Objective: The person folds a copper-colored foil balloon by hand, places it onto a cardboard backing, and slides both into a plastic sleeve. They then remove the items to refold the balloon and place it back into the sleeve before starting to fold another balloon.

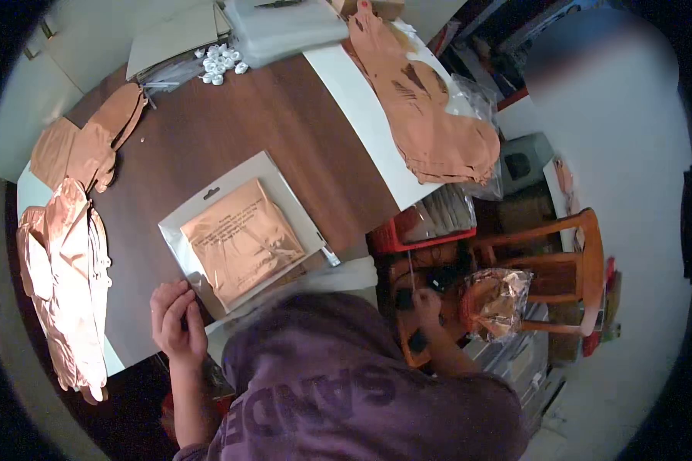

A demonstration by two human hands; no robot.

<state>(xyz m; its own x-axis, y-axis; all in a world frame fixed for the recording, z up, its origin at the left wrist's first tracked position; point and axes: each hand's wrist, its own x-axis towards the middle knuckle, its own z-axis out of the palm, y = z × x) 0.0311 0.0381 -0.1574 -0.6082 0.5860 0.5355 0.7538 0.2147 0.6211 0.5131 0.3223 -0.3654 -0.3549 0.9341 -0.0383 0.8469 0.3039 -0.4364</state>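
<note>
A clear package (pixel 242 238) with a folded copper-coloured item and printed text inside lies on the brown table, near its front edge. My left hand (pixel 178 319) is just beyond the package's lower left corner, its fingers curled together with nothing visible in them. Over the wooden chair at the right, my right hand (pixel 427 305) is closed beside some small dark objects. A thin pale strip rises from its fingers, too small to identify. A crumpled clear bag (pixel 498 303) with orange contents rests to the right of that hand.
Copper foil pieces (pixel 61 284) lie along the left of the table (pixel 284 115), and more (pixel 446 138) at the far right. White small items (pixel 219 61) sit at the back beside plastic sheets (pixel 284 31). A red crate (pixel 438 230) stands below the right edge.
</note>
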